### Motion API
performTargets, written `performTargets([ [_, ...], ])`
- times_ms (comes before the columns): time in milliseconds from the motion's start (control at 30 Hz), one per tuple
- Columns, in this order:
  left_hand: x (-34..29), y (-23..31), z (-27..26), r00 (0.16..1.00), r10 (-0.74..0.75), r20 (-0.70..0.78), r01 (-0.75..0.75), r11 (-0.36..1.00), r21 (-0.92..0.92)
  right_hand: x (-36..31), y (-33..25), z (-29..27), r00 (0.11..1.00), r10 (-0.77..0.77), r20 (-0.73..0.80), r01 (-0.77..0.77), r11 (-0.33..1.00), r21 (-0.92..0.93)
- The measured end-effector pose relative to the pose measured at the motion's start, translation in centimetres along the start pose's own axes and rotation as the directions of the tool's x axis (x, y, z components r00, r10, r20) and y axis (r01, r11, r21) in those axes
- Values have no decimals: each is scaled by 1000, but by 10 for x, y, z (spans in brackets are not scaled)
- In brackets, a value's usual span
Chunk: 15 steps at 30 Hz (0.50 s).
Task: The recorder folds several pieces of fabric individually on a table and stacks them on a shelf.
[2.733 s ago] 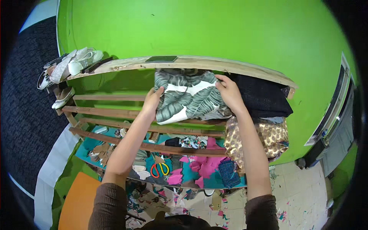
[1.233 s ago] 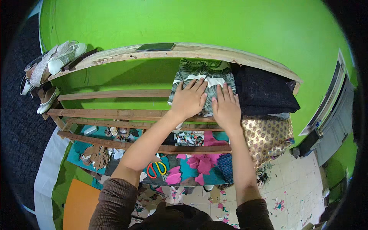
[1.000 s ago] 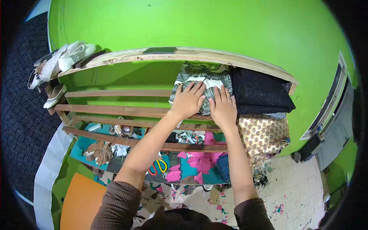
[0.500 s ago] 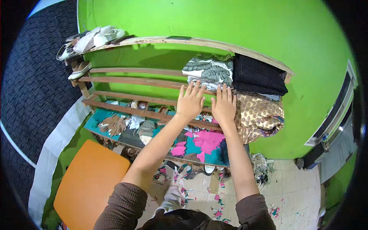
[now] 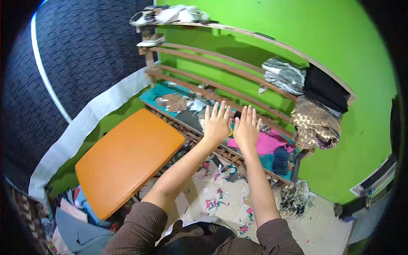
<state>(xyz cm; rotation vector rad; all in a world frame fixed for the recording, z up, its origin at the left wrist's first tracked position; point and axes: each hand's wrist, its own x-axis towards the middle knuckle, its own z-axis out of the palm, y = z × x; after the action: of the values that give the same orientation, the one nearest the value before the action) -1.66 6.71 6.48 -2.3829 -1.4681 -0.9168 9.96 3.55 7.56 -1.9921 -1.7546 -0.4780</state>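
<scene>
Both my arms reach forward in brown sleeves pushed up to the elbows. My left hand is held palm down with its fingers stretched out and holds nothing. Close beside it, thumb near thumb, my right hand is spread the same way, also bare. Behind the hands in the picture runs a wooden rack with slatted shelves. On its lower, teal-covered shelf lie pink fabric pieces and brown scraps. Neither hand appears to touch any of these.
An orange tabletop stands at the left. Folded patterned cloth, black cloth and a gold-brown spotted bundle sit at the rack's right end. Shoes top its left end. Scraps litter the tiled floor; clothes pile at lower left.
The view has swung left, so the rack and cloths now appear further right and more of the orange table and the clothes pile shows. Both hands stay raised and spread.
</scene>
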Motion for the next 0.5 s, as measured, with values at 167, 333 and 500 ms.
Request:
performTargets([
  [167, -92, -64, -56, 980, -176, 97, 157, 972, 174, -64, -97, 4, 989, -129, 74, 120, 986, 116],
  [333, -237, -139, -120, 888, -421, 182, 368, 891, 265, -161, -226, 13, 897, -327, 298, 247, 929, 275],
  [500, -415, -201, -172, 570, -786, 239, 687, 615, 386, -282, -357, 13, 627, -641, 443, 447, 761, 470],
])
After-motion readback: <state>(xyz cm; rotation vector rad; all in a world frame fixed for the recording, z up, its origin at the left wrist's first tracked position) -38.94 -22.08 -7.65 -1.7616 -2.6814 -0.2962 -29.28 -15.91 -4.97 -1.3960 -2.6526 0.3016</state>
